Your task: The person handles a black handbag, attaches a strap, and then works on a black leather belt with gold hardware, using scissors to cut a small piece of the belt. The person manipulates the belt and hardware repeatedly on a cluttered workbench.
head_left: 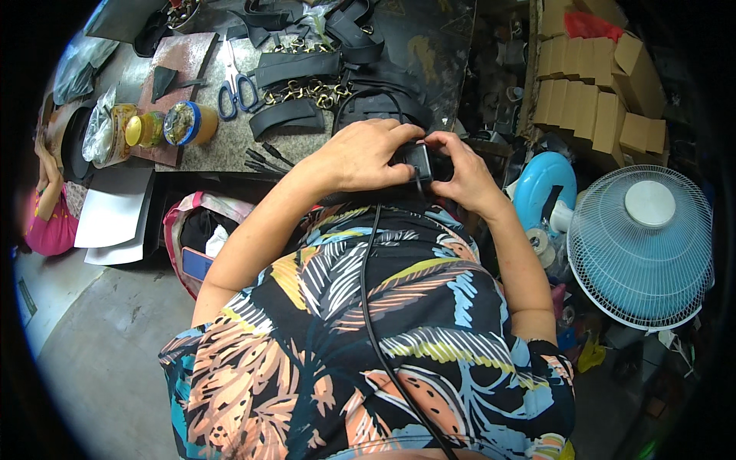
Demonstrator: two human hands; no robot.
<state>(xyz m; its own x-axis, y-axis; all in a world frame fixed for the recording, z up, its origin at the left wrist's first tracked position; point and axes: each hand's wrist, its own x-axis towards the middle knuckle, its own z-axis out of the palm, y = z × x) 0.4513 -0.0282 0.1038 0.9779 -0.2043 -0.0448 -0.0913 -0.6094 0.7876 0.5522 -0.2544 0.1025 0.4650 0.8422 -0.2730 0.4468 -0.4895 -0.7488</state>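
My left hand (366, 157) and my right hand (469, 178) meet at the near edge of the workbench. Between them is a small black rectangular box (419, 162) with a shiny face. My left fingers curl over its left side, and my right thumb and fingers grip it from the right. Much of the box is hidden by the hands, so I cannot tell its exact kind. A thin black cable (369, 307) runs down the front of my patterned shirt. Just beyond my hands lie black straps (295, 116) and a heap of gold-coloured metal buckles (307, 92).
Blue-handled scissors (236, 88) and an orange jar with a blue rim (190, 124) lie at the bench's left. A white and blue fan (644, 245) stands close on the right, below stacked cardboard boxes (590, 107). Another person's arm (50, 172) shows far left.
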